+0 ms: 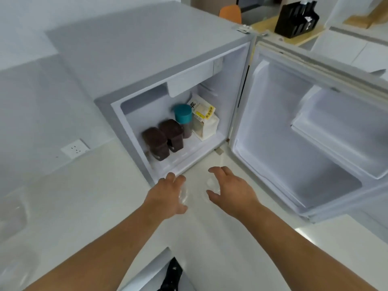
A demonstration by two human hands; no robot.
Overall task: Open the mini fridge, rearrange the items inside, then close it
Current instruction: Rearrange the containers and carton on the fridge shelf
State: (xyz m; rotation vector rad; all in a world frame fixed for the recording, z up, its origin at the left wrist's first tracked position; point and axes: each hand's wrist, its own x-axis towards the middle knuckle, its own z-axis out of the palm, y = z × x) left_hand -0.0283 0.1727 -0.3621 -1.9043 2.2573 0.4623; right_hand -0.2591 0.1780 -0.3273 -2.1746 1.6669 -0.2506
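The grey mini fridge (134, 66) stands on a pale counter with its door (294, 143) swung wide to the right. On its floor are two dark brown boxes (156, 145) (172, 134), a jar with a teal lid (183, 116) and a white and yellow carton (202, 117). Just in front of the fridge opening, my left hand (168, 193) and my right hand (230, 191) curve toward each other around a see-through container (196, 191). It is faint and its outline is hard to make out. Both palms touch its sides.
The door's inner shelves (336, 139) hold nothing. A wall socket (75, 148) sits low on the left wall. A black holder (297, 18) stands on a wooden table behind the fridge, beside an orange chair (231, 12). A counter cut-out (165, 269) lies below my forearms.
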